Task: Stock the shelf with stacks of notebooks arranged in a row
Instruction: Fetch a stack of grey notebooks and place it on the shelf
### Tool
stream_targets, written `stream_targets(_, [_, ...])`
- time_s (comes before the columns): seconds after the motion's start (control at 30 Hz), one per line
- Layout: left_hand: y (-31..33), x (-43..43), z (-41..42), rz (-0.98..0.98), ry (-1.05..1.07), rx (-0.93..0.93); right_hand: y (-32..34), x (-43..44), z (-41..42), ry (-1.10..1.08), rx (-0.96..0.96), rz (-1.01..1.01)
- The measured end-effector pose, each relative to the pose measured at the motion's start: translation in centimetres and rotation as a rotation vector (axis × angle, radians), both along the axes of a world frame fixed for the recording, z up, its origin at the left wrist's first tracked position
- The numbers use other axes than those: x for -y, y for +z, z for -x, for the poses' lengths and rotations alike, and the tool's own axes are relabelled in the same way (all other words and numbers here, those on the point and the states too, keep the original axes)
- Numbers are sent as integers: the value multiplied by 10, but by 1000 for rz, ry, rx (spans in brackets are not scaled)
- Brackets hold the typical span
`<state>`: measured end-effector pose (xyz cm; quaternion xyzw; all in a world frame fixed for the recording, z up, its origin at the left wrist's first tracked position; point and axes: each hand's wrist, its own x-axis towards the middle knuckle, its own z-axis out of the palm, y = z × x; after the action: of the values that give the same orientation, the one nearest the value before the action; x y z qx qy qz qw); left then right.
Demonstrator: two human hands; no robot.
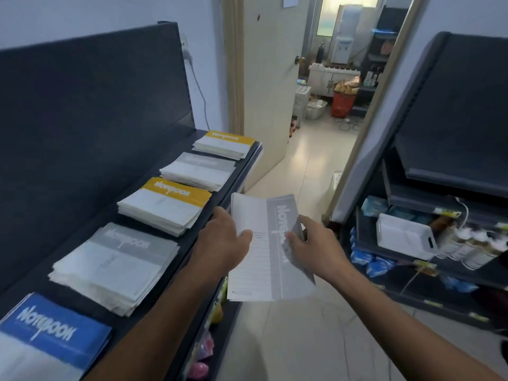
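Note:
A dark shelf (82, 215) on my left carries a row of notebook stacks: blue (52, 336) nearest, then grey (115, 259), yellow (167, 204), grey (200, 170) and yellow (224, 144) farthest. In front of the shelf's edge I hold a small bundle of grey notebooks (268, 259) in the air. My left hand (222, 240) grips its left edge with the thumb on top. On the bundle's grey band my right hand (310, 244) pinches the right side.
An open doorway (324, 105) ahead leads to a room with a red basket and a water dispenser. A second dark shelf unit (445, 188) on the right holds a white bin, bottles and blue packets. Coloured items hang below the left shelf's edge.

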<state>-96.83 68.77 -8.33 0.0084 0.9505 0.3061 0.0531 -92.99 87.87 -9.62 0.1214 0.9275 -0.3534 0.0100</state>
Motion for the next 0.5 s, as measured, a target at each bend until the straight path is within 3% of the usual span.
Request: stream_targets(0.5, [2,-94,148,17,71,-52,-1,-104,160,110,-18,109])
